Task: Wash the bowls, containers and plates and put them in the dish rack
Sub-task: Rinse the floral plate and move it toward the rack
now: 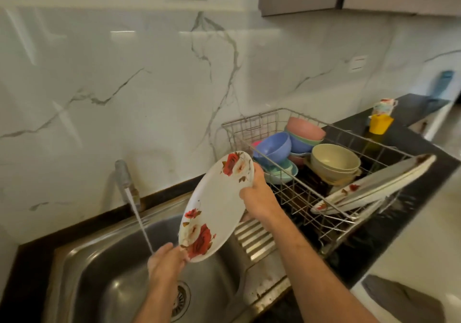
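I hold a white plate (216,206) with red rose prints tilted over the steel sink (104,272). My left hand (166,264) grips its lower rim. My right hand (258,195) grips its upper right rim. Water runs from the tap (124,173) just left of the plate, landing by my left hand. To the right stands the wire dish rack (287,195). It holds several coloured bowls, among them a blue bowl (274,148), a pink bowl (304,128) and a cream bowl (335,162). Rose-print plates (374,185) lean at its near end.
The sink drain (180,300) sits under my left forearm, and a ribbed drainboard (254,238) lies between sink and rack. A yellow cup (380,123) and stacked printed cups (384,105) stand on the black counter (424,153) behind the rack. A marble backsplash rises behind.
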